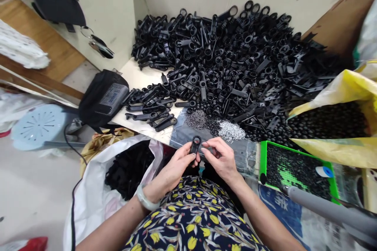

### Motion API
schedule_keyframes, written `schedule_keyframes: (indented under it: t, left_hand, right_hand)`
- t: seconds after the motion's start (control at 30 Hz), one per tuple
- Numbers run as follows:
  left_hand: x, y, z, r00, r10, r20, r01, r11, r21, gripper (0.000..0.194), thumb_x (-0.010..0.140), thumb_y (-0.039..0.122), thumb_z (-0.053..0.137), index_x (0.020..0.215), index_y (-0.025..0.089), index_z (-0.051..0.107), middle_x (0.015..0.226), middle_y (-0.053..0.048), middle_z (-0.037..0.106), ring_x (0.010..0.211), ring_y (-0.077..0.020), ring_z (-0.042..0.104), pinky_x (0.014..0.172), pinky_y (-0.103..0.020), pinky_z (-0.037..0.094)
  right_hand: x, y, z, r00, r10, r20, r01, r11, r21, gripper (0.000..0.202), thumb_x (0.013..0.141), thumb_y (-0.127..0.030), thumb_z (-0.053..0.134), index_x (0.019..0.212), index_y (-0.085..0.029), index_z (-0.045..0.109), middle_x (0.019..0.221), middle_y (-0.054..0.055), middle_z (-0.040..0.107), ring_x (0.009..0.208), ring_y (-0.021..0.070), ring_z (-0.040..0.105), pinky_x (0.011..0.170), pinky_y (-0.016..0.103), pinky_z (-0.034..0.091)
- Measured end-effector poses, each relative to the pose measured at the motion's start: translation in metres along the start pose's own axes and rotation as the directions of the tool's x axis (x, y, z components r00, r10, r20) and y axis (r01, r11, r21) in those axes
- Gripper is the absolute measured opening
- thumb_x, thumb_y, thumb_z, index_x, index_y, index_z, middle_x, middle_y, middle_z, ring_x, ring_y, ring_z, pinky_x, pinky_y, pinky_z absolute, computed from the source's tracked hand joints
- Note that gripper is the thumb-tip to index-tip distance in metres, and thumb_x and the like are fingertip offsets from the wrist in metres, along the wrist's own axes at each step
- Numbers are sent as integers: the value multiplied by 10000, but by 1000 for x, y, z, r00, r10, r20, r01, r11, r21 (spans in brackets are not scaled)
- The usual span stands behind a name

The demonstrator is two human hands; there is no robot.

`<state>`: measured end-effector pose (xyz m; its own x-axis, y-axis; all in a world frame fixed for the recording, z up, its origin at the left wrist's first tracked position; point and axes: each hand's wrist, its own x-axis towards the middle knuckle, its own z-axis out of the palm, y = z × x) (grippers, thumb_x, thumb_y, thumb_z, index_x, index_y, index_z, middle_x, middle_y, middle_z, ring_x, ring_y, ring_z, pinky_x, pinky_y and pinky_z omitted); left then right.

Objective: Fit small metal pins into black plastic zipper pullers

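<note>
While left hand holds a black ringed part by near bench edge, right hand sits pinched, can't tell if empty

You're in a small-parts assembly workshop: cream-topped bench, heap of loose black plastic parts, pile of silver metal pins. On your right, green plastic tray, yellow plastic sack of round black pieces, grey cylindrical tool.
</note>
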<state>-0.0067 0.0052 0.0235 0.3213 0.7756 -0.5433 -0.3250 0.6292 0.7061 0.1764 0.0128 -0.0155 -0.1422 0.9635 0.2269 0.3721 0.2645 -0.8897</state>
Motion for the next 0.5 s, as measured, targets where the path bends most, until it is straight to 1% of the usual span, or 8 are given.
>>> schedule_keyframes:
  t: [0.17, 0.3, 0.4, 0.5]
  left_hand:
    - [0, -3, 0, 1000, 16, 13, -16, 1000, 17, 257, 821, 259, 736, 1061, 176, 694, 847, -15, 625, 748, -138, 527, 696, -265, 424]
    - [1, -4, -2, 999, 26, 29, -27, 998, 48, 257, 837, 268, 724, 1069, 170, 675, 836, -13, 621, 737, -137, 537, 657, -252, 427]
    - [2, -6, -4, 998, 50, 27, -52, 993, 102, 283, 849, 275, 720, 1104, 167, 663, 833, -19, 624, 732, -142, 554, 640, -248, 435]
    - [4, -9, -7, 997, 73, 16, -75, 985, 154, 309, 854, 273, 710, 1143, 177, 661, 832, -22, 635, 711, -145, 568, 628, -250, 447]
  right_hand:
    - [3, 2, 4, 998, -41, 53, 45, 997, -60, 120, 958, -279, 682, 1056, -230, 729, 946, 50, 686, 643, 130, 555, 567, 280, 480]
    - [6, 1, 3, 995, -55, 88, 62, 995, -82, 128, 964, -272, 673, 1073, -236, 731, 978, 55, 695, 687, 143, 586, 609, 289, 495]
    - [8, -1, 2, 993, -41, 115, 50, 996, -77, 126, 963, -271, 669, 1065, -232, 732, 977, 56, 695, 682, 145, 580, 610, 290, 484]
    - [11, -2, 0, 992, -1, 125, 8, 999, -53, 121, 955, -288, 679, 1044, -229, 735, 951, 47, 687, 646, 136, 547, 586, 285, 462]
